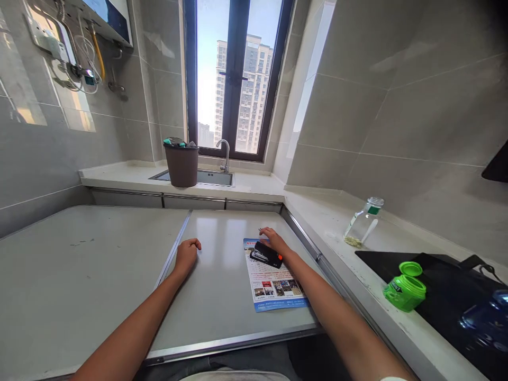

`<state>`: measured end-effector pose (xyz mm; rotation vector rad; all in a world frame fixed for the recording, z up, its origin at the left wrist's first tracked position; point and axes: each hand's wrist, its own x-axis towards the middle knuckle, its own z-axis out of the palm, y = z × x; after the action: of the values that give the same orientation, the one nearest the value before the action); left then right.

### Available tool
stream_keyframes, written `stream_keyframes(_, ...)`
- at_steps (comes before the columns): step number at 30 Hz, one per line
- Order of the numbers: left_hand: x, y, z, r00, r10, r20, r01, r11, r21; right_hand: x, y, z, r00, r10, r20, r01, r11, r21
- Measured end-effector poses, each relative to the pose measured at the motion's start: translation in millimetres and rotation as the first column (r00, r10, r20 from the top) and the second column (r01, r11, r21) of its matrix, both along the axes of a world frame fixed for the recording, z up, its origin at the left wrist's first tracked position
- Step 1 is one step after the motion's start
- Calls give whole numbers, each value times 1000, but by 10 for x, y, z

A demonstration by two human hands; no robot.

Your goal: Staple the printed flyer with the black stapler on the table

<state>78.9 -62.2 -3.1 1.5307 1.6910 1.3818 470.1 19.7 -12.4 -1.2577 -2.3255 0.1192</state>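
My left hand rests on the folding table with its fingers curled into a loose fist, and nothing shows in it. Over the far edge of a printed flyer is my right hand, its fingers bent together. A tiny pale bit shows at their tips, too small to name. Just in front of that hand, a black stapler with an orange-red end lies on the flyer, partly beside my wrist. My right forearm covers the flyer's right side.
The white table has a metal-edged seam. Ahead, a brown bin stands by the sink and faucet. On the right counter are a glass bottle, an open green tub and a dark blue object.
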Motion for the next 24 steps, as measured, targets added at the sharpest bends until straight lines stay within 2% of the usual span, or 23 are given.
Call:
stream_keyframes(1, 2, -2, 0, 999, -7, 33, 7, 1000, -1, -34, 68, -28, 1000, -11, -3, 11, 1000, -29)
stream_keyframes(3, 2, 14, 6, 976, -25, 214, 23, 1000, 15, -80, 174, -80, 999, -46, 21, 47, 996, -73)
stream_keyframes(6, -50, 80, 58, 834, -43, 550, 13, 998, 58, -129, 256, -127, 993, -104, 56, 110, 988, -110)
stream_keyframes(9, -230, 144, 166, 730, -64, 680, -10, 994, 105, -261, 269, -141, 985, -144, 91, 155, 979, -132)
stream_keyframes(12, -551, 162, 265, 637, -101, 764, -22, 989, 148, -575, 243, -146, 983, -140, 116, 156, 978, -141)
stream_keyframes(14, -793, 157, 284, 388, -188, 902, -32, 976, 217, -884, 212, -142, 985, -118, 126, 136, 979, -150)
stream_keyframes(15, -902, 155, 276, 307, -213, 928, -57, 969, 241, -1057, 193, -135, 987, -96, 129, 116, 981, -156)
stream_keyframes(16, -994, 156, 259, 259, -221, 940, -92, 964, 251, -1236, 173, -126, 988, -74, 132, 95, 982, -162)
stream_keyframes(19, -1137, 175, 182, 212, -198, 957, -165, 958, 235, -1759, 112, -92, 990, 8, 138, 18, 983, -180)
stream_keyframes(24, -1066, 202, 142, 209, -188, 960, -167, 960, 225, -2367, 11, -67, 985, 108, 134, -81, 978, -194)
